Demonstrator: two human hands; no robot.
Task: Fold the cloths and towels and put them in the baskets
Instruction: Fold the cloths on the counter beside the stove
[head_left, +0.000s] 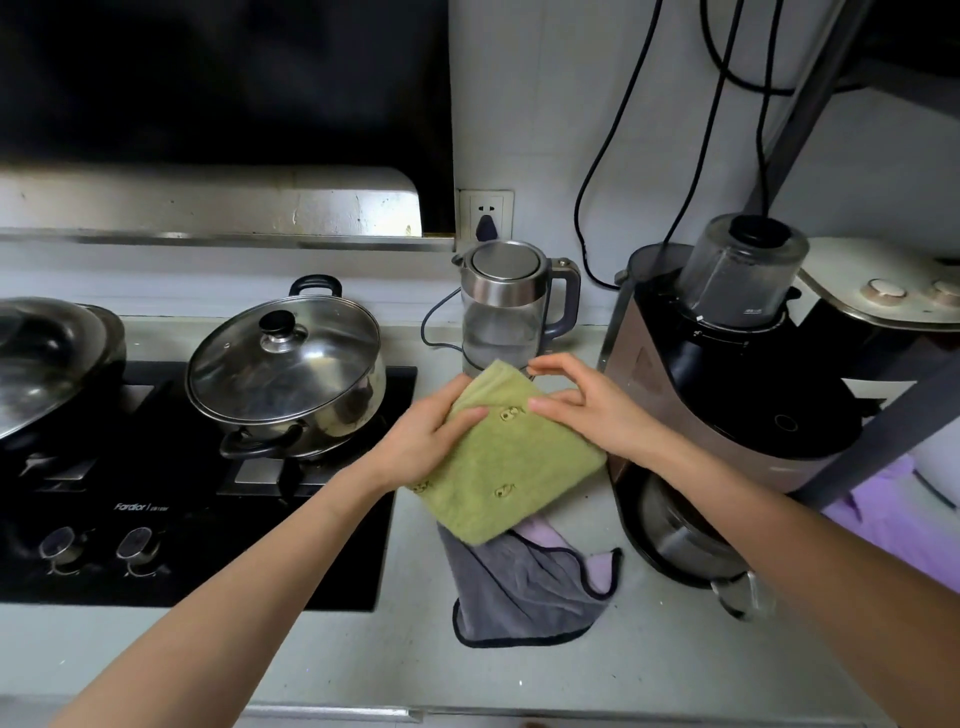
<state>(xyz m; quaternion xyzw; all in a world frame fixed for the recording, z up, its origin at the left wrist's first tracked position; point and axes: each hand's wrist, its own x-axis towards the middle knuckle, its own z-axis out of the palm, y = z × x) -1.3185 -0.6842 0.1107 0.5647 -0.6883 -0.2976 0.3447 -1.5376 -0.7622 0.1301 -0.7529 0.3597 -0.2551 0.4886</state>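
Left hand (431, 441) grips left edge of green towel (511, 457), thumb on top. Right hand (587, 410) pinches towel's upper right edge, fingers curled. Towel folded to rough square, fuzzy terry with small embroidered motifs, held over counter (311, 660). Just beyond hands: glass-and-steel kettle (514, 306), close behind towel. Left of left hand: steel pot (291, 374) with glass lid on black stove (197, 509). Right of right hand: blender (727, 395), hemming towel in. Below hands: grey cloth (514, 592), dark-trimmed, crumpled, partly under towel.
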